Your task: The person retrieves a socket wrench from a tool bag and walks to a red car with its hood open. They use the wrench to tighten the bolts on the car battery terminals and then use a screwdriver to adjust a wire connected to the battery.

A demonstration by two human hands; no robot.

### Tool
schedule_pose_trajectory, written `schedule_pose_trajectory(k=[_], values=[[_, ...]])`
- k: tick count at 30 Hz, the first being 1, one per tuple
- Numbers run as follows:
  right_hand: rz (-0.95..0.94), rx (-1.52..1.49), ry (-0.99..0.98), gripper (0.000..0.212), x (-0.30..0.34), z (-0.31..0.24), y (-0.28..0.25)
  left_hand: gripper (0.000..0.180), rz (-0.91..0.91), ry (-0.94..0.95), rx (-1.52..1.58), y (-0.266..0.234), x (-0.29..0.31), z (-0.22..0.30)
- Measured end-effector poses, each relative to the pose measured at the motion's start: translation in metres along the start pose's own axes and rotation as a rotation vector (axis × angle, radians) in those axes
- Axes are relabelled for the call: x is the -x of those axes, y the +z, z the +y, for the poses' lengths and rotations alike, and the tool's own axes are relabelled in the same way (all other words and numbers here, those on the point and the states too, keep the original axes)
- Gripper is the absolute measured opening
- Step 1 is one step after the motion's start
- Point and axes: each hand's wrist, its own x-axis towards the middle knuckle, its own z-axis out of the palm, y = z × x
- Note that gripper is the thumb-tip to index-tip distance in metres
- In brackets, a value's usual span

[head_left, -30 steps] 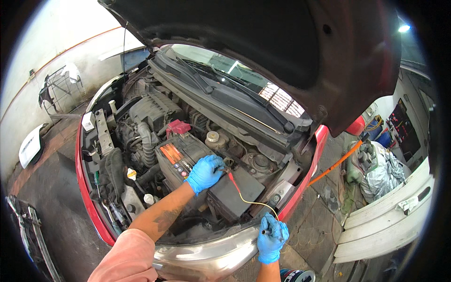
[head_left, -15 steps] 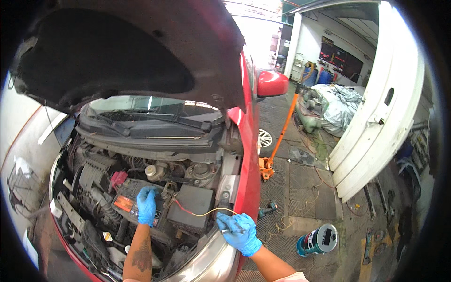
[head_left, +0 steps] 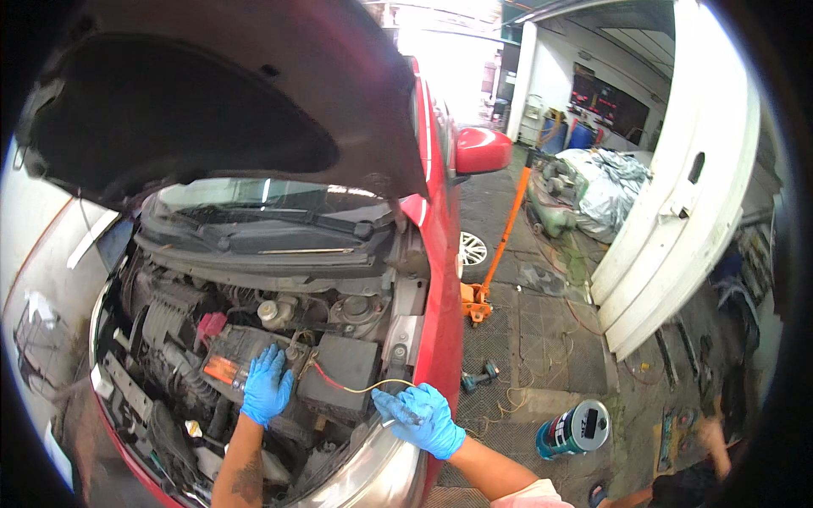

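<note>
My left hand (head_left: 268, 385), in a blue glove, lies with fingers stretched over the front of the car battery (head_left: 241, 349), beside its orange label. My right hand (head_left: 421, 419), also blue-gloved, is closed above the headlight (head_left: 385, 457). A small silver-coloured piece sticks out of its fingers; the rest is hidden in the grip, so its kind is unclear. A thin yellow wire (head_left: 360, 390), red at its far end, runs from beside the battery across the black box (head_left: 340, 370) to my right hand. A red terminal cover (head_left: 211, 324) sits at the battery's far left corner.
The raised hood (head_left: 212, 102) hangs over the engine bay. On the floor to the right are a blue can (head_left: 550, 438), a cordless tool (head_left: 480, 377), an orange floor jack (head_left: 477, 303) and loose yellow cord. Another person's arm (head_left: 716, 444) shows at the lower right.
My left hand has shifted slightly nearer and its fingers have spread. The right hand has moved a little to the left, still closed. Another person's arm and foot have appeared at the lower right.
</note>
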Motion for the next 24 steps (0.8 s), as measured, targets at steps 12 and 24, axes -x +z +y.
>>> schedule_pose_trajectory(k=[12, 24], values=[[-0.033, -0.048, 0.012, 0.034, 0.003, -0.001, -0.001, 0.073, -0.136, -0.037, -0.179, -0.026, 0.020, 0.011], [-0.109, 0.105, -0.015, 0.039, 0.000, -0.004, -0.015, 0.075, -0.146, -0.033, -0.184, -0.026, 0.017, 0.014]])
